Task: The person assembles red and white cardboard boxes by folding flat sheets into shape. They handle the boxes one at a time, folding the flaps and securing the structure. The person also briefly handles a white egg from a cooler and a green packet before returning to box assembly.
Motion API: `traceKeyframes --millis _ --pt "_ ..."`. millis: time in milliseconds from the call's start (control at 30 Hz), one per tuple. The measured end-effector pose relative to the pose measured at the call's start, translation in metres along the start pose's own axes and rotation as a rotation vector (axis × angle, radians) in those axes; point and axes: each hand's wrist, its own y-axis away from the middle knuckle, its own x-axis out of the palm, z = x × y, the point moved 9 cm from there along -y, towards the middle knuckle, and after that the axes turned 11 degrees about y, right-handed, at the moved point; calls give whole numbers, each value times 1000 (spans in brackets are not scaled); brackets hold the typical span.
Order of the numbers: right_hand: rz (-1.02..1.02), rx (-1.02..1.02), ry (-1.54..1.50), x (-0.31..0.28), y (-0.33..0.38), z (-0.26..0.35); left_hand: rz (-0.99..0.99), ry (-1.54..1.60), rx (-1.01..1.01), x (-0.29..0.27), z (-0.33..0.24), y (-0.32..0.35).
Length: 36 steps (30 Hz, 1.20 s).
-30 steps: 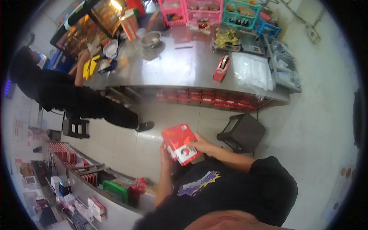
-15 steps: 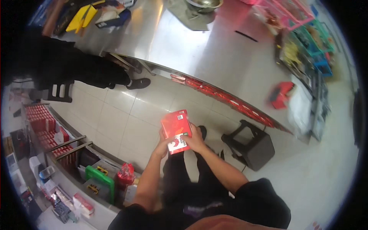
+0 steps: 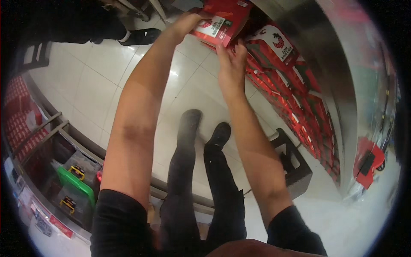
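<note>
A red cardboard box (image 3: 240, 17) with a white label panel is held out at the far side, over the front of a stack of similar red boxes (image 3: 274, 45) under the metal table. My left hand (image 3: 187, 25) is closed round its left end. Just at its near edge is my right hand (image 3: 232, 60), thumb and fingers bent at the corner of the box; some of its fingertips are hidden. Both arms reach forward, with the box tilted between them.
The metal table (image 3: 342, 64) runs along the right, a red tape dispenser-like object (image 3: 369, 165) on it. A dark plastic stool (image 3: 295, 165) stands beside my right arm. To the left, a shelf holds red packs (image 3: 19, 98) and a green-lidded case (image 3: 77, 184). Another person's shoe (image 3: 141, 37) is at upper left.
I have moved toward the table and bent closer. The red box has gone from near my body outward to the stack under the table, and both arms are now stretched forward.
</note>
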Motion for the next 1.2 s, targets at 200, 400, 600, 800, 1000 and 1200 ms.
traceKeyframes --millis 200,400,600,800,1000,1200 --pt "142 425 387 -40 191 -56 -17 -47 83 50 4 -22" --pt "409 663 689 -114 365 -58 -110 -235 63 57 13 -38" --pt "417 553 971 -189 403 -30 -473 119 341 -1 4 20" --pt "895 193 1117 -175 387 6 -840 -161 -303 35 169 323" --pt "1550 -188 1302 -175 333 -12 -1077 -33 -674 209 206 616" --pt "1746 -603 1516 -120 296 -36 -1631 17 -230 316 69 762"
